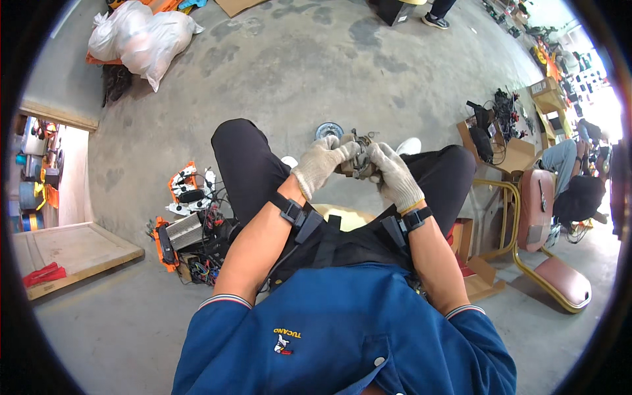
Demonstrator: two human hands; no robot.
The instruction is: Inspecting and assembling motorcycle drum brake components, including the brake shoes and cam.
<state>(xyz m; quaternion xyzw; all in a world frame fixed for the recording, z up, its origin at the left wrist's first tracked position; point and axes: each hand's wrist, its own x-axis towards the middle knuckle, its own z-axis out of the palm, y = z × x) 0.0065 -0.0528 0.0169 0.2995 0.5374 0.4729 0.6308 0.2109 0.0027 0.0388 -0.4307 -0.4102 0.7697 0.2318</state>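
Note:
Between my knees I hold a small dark-grey metal machine part (359, 162) with small projections on top; its exact kind is too small to make out. My left hand (324, 163), in a cream knitted glove, grips its left side with fingers closed. On the opposite side my right hand (397, 175), gloved the same way, has its fingers closed around the part's edge. The gloves hide much of the part. Just beyond it a round bluish dish (329, 130) stands on the floor; its contents are unclear.
Left of my legs lie orange and white machine parts (191, 184) with loose wires. To the right are a cardboard box (513, 155) with black cables and a pink chair (536, 210). White bags (141, 39) sit far left. A person's shoe (435, 21) shows at the far edge.

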